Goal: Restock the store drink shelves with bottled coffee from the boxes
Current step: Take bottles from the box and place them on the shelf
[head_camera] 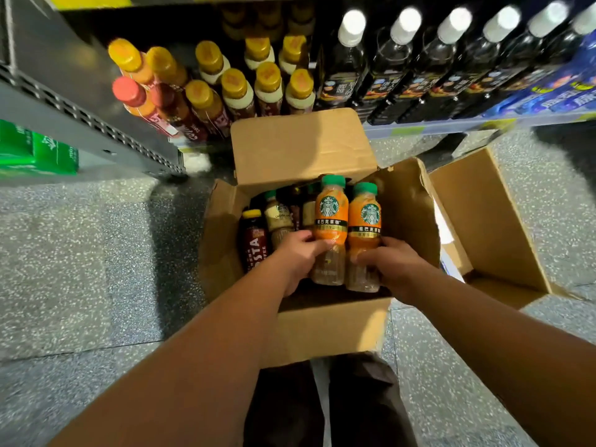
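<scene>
1. A speckled grey floor (80,269) fills most of the view, and the person's dark trouser legs (322,408) show at the bottom edge.
2. The drink shelf (435,129) runs across the top. Black bottles with white caps (396,69) stand in a row on its right, and yellow-capped bottles (267,82) are packed in rows at its middle. A red-capped bottle (129,91) stands at the left end of those rows. The upper part of the shelf is cut off by the frame.
3. An open cardboard box (325,330) sits on the floor just in front of the shelf. Its raised far flap (300,146) stands between the box's contents and the shelf, hiding the lower part of several yellow-capped bottles.
4. A second cardboard box (490,221) lies open just beside the first, to the right. Its inside is mostly hidden.
5. Green packs (35,153) sit at the far left under a grey panel, with blurred print.
6. Two orange-labelled coffee bottles with green caps, the left orange bottle (330,217) and the right orange bottle (364,227), are side by side and touching inside the open box. I cannot tell whether their bases rest on anything.
7. The left hand (300,256) wraps its fingers round the lower part of the left orange bottle. The right hand (396,262) curls likewise round the right orange bottle.
8. A dark Costa bottle (254,246) and a cream-labelled bottle (279,217) stand in the box's left side. Further bottles behind them are in shadow and hard to make out.
</scene>
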`<control>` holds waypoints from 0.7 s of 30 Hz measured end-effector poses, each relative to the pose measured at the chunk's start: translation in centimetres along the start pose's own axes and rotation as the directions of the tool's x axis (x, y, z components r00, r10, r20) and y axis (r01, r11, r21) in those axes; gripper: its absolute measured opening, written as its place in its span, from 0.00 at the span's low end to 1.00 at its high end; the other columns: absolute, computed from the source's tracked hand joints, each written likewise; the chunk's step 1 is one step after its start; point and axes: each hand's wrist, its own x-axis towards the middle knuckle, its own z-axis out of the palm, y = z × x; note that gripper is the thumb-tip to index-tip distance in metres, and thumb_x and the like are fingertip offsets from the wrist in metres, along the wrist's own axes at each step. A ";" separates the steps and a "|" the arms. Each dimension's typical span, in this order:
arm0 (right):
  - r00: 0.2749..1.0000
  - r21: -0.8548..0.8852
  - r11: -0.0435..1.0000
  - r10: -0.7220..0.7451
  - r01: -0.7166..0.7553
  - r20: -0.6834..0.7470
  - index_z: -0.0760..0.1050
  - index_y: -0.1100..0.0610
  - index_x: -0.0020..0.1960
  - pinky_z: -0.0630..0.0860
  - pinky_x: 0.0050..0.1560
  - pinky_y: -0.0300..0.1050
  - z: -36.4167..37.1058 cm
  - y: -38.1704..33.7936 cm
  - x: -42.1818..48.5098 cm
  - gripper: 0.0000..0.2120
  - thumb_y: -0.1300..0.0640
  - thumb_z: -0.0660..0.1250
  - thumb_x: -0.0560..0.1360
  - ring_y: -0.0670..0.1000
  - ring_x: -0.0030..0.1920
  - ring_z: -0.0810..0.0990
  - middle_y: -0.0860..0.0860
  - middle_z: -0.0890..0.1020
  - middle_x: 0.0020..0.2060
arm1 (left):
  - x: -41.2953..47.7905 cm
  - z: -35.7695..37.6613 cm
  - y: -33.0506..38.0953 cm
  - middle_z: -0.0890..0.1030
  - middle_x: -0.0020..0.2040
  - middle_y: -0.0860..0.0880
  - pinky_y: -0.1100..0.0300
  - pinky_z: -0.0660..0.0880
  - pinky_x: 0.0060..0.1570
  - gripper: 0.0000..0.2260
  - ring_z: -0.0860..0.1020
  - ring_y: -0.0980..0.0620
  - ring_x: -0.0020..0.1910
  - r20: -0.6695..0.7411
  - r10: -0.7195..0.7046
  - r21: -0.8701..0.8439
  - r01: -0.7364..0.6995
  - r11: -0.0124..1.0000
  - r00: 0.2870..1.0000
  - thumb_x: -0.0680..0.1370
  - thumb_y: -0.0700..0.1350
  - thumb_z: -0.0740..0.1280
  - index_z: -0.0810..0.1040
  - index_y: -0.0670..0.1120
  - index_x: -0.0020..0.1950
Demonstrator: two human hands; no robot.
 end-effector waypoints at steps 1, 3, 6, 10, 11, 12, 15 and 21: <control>1.000 0.004 1.000 -0.023 0.023 -0.007 0.74 0.59 0.61 0.78 0.54 0.62 -0.1 -0.3 -0.9 0.24 0.70 0.72 0.67 0.62 0.52 0.81 0.60 0.81 0.53 | -1.1 0.0 0.4 0.76 0.63 0.42 0.43 0.73 0.62 0.23 0.76 0.42 0.61 0.002 0.020 -0.015 -0.020 1.000 1.000 0.77 0.42 0.68 0.68 0.42 0.71; 0.997 0.023 0.997 -0.072 0.073 -0.013 0.75 0.58 0.61 0.78 0.54 0.64 -0.3 -1.2 -2.8 0.25 0.70 0.73 0.65 0.63 0.52 0.81 0.59 0.82 0.53 | -3.1 0.1 1.2 0.76 0.64 0.43 0.46 0.74 0.60 0.26 0.76 0.44 0.61 -0.003 0.084 -0.018 -0.084 0.996 0.996 0.75 0.42 0.70 0.67 0.43 0.72; 0.987 0.030 0.987 -0.159 0.159 0.009 0.76 0.56 0.59 0.78 0.53 0.63 -1.2 -2.8 -6.3 0.27 0.69 0.74 0.61 0.62 0.51 0.82 0.58 0.83 0.52 | -6.8 1.0 2.9 0.79 0.55 0.46 0.52 0.76 0.53 0.14 0.78 0.49 0.53 0.020 0.194 0.046 -0.195 0.980 0.981 0.76 0.39 0.68 0.74 0.44 0.61; 0.957 -0.025 0.957 -0.288 0.289 0.029 0.80 0.59 0.53 0.80 0.49 0.59 -3.1 -5.4 -12.1 0.21 0.69 0.74 0.61 0.62 0.49 0.83 0.57 0.85 0.47 | -12.9 3.1 5.3 0.79 0.46 0.49 0.58 0.76 0.42 0.05 0.78 0.52 0.45 0.048 0.279 0.051 -0.281 0.958 0.959 0.77 0.37 0.67 0.74 0.45 0.51; 0.950 -0.033 0.949 -0.311 0.312 0.038 0.80 0.59 0.52 0.79 0.51 0.64 -3.7 -5.8 -13.5 0.21 0.68 0.75 0.60 0.62 0.50 0.83 0.57 0.85 0.47 | -14.5 3.6 5.5 0.79 0.50 0.48 0.57 0.77 0.43 0.08 0.79 0.51 0.48 0.044 0.290 0.034 -0.292 0.956 0.956 0.77 0.37 0.67 0.72 0.44 0.55; 0.941 -0.030 0.941 -0.337 0.338 0.038 0.80 0.58 0.51 0.78 0.53 0.65 -4.5 -6.1 -14.9 0.21 0.69 0.75 0.59 0.62 0.50 0.83 0.57 0.85 0.46 | -15.8 4.3 5.7 0.78 0.54 0.47 0.56 0.76 0.45 0.12 0.78 0.50 0.50 0.042 0.306 0.024 -0.307 0.951 0.951 0.77 0.38 0.68 0.70 0.44 0.58; 0.913 0.021 0.913 -0.408 0.408 -0.002 0.79 0.57 0.45 0.77 0.57 0.59 -6.8 -6.4 -19.4 0.18 0.74 0.73 0.61 0.59 0.51 0.83 0.56 0.85 0.46 | -20.3 6.7 6.4 0.78 0.55 0.44 0.53 0.75 0.45 0.17 0.77 0.49 0.47 0.017 0.362 0.037 -0.363 0.931 0.932 0.75 0.38 0.70 0.70 0.43 0.61; 0.817 0.011 0.817 -0.576 0.576 -0.040 0.78 0.59 0.48 0.78 0.56 0.57 -9.9 -6.8 -28.5 0.23 0.70 0.78 0.55 0.57 0.47 0.84 0.58 0.85 0.45 | -30.7 10.9 7.8 0.80 0.54 0.46 0.45 0.76 0.57 0.14 0.79 0.46 0.54 -0.034 0.544 0.099 -0.539 0.836 0.838 0.71 0.40 0.74 0.72 0.50 0.50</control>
